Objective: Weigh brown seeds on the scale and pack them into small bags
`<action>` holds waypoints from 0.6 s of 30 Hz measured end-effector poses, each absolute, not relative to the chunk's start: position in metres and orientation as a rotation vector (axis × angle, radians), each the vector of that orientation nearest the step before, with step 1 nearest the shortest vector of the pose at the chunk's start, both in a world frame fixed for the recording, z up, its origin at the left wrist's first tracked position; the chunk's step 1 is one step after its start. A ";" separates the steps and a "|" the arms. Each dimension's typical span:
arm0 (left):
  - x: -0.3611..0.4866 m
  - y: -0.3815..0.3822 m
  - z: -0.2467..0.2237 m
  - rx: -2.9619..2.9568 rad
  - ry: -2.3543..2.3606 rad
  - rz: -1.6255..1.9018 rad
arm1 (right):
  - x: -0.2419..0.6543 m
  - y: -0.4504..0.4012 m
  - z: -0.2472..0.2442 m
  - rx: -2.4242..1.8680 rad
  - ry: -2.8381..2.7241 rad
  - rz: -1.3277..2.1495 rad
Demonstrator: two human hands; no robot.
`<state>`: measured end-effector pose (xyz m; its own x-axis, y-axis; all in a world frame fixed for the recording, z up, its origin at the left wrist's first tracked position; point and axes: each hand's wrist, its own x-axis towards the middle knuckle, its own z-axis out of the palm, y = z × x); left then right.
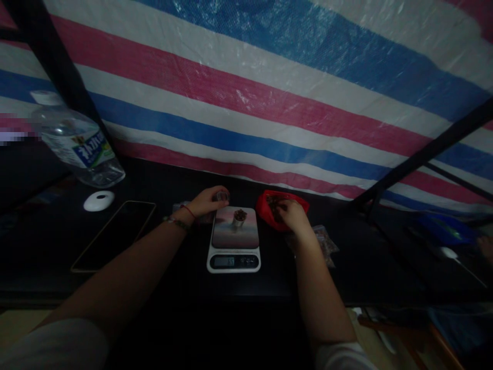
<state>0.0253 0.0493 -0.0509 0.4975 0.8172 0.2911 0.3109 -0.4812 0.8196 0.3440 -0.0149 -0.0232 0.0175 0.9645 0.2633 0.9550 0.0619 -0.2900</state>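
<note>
A white kitchen scale (235, 241) with a lit display lies between my hands. On its platform stands a small cup (238, 220) heaped with brown bits. At the scale's upper left corner, my left hand (206, 202) has its fingers closed on a small clear round container (222, 197). My right hand (293, 215) reaches into an open red bag (265, 209) of dark brown pieces. Its fingers are curled together over the contents, and what they pinch is too dark to make out. Clear plastic packets (325, 244) of brown stuff lie beside my right wrist.
To the left are a large plastic bottle (82, 144), a white computer mouse (99, 201) and a phone (115, 236) on the black table (269, 285). A striped plastic sheet (246, 97) hangs behind. Far right, another person's hand (486, 247) shows near a blue bag (442, 228).
</note>
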 end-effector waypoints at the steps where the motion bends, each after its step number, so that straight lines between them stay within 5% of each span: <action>1: 0.025 0.049 -0.051 2.025 0.925 0.902 | 0.346 -0.012 -0.028 -1.955 -1.995 0.067; 18: 0.025 0.049 -0.049 2.029 0.934 0.889 | 0.342 -0.003 -0.038 -1.940 -1.950 -0.007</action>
